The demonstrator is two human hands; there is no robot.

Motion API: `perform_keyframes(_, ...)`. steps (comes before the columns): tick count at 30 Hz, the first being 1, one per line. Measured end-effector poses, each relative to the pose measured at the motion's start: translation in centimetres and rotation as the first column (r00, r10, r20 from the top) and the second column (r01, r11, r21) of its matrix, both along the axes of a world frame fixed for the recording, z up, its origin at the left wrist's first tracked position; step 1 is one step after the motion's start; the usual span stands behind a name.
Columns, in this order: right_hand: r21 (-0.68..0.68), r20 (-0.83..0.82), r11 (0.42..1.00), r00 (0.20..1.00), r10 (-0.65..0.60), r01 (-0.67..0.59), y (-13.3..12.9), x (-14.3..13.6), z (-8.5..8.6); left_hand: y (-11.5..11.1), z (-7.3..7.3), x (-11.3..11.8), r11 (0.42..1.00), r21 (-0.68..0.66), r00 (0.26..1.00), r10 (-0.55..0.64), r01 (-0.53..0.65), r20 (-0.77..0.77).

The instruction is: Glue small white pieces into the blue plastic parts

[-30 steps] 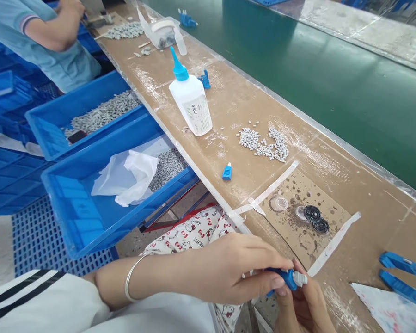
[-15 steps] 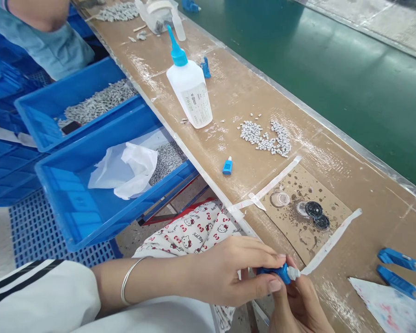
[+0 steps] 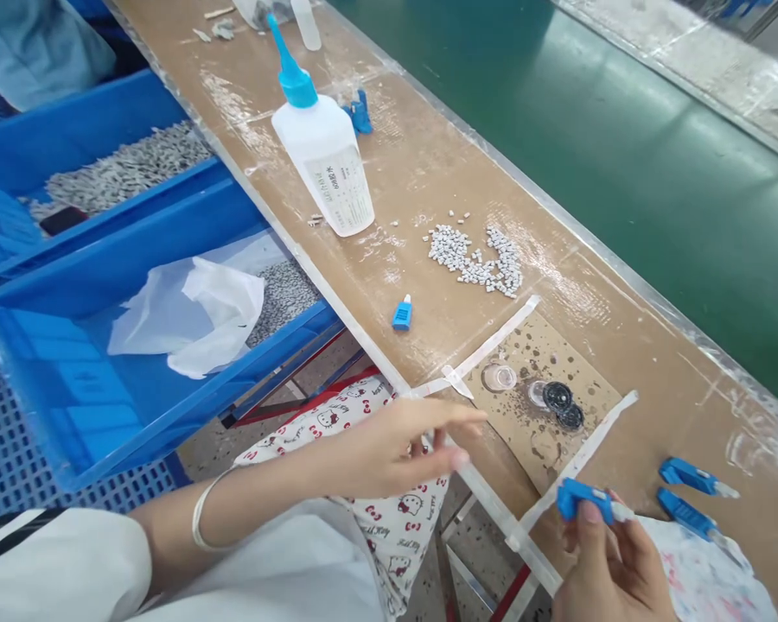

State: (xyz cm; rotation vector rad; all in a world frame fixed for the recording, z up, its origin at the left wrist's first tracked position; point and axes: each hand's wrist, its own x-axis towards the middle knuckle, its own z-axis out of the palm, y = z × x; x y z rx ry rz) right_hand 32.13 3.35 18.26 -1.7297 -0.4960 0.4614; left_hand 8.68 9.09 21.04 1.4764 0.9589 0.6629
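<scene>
Right hand (image 3: 613, 566): lower right of frame, pinching blue connector (image 3: 583, 500) over table (image 3: 428, 181) edge.
Left hand (image 3: 395, 445): released, fingers spread, bottom centre.
Nearby: two blue connectors (image 3: 691, 497) at right; glue bottle (image 3: 324, 155) upper centre.

Setting: factory assembly line, manual workstation. Long cardboard-covered surface (image 3: 428, 173) taped at the seams, running alongside a green conveyor belt (image 3: 622, 164). Blue plastic bins (image 3: 58, 380) mounted below the edge, holding bulk quantities of small grey parts (image 3: 123, 164); a loose heap of the same grey pieces (image 3: 473, 259) lies on the surface. Squeeze bottle (image 3: 324, 155) with blue nozzle stands upright nearby. Identical small blue plastic components (image 3: 687, 475) are laid out in repeat. Glue-spotted cardboard pad (image 3: 545, 363) taped down as a work spot. A second person's light-blue garment (image 3: 39, 43) shows further up the line.
</scene>
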Motion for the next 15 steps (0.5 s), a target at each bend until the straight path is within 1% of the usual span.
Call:
perform_keyframes(1,0.000,-0.008,1.000,1.000,-0.023,0.023,0.3,1.3,-0.2,0.4,-0.2,-0.4,0.999,-0.006,0.999,0.040,-0.040,-0.017)
perform_keyframes(3,-0.016,-0.026,1.000,0.999,-0.021,0.021,0.8,3.1,-0.5,1.1,-0.7,-1.2,0.997,0.012,0.996,0.078,-0.077,-0.035)
perform_keyframes(4,-0.019,-0.030,1.000,0.999,-0.019,0.018,0.9,3.7,-0.6,1.3,-1.0,-1.5,0.996,0.027,0.996,0.081,-0.080,-0.043)
perform_keyframes(6,0.004,-0.033,1.000,0.999,-0.023,0.023,1.1,3.8,-0.6,1.6,-1.3,-1.9,0.995,0.059,0.995,0.087,-0.084,-0.055)
perform_keyframes(9,0.013,-0.059,1.000,0.998,-0.004,0.004,0.9,2.5,-0.1,1.4,-1.3,-1.6,0.994,0.081,0.995,0.082,-0.078,-0.057)
perform_keyframes(11,-0.004,-0.105,0.999,0.994,0.043,-0.043,0.5,1.3,0.4,0.9,-1.0,-0.9,0.996,0.079,0.999,0.035,-0.032,-0.034)
perform_keyframes(13,-0.027,-0.150,0.987,0.977,0.151,-0.157,0.1,-0.1,0.8,0.4,-0.4,0.0,0.995,0.096,0.999,-0.034,0.033,0.007)
perform_keyframes(15,-0.035,-0.171,0.949,0.937,0.304,-0.315,-0.2,-1.7,1.3,-0.1,0.0,0.9,0.985,0.147,0.994,-0.097,0.089,0.050)
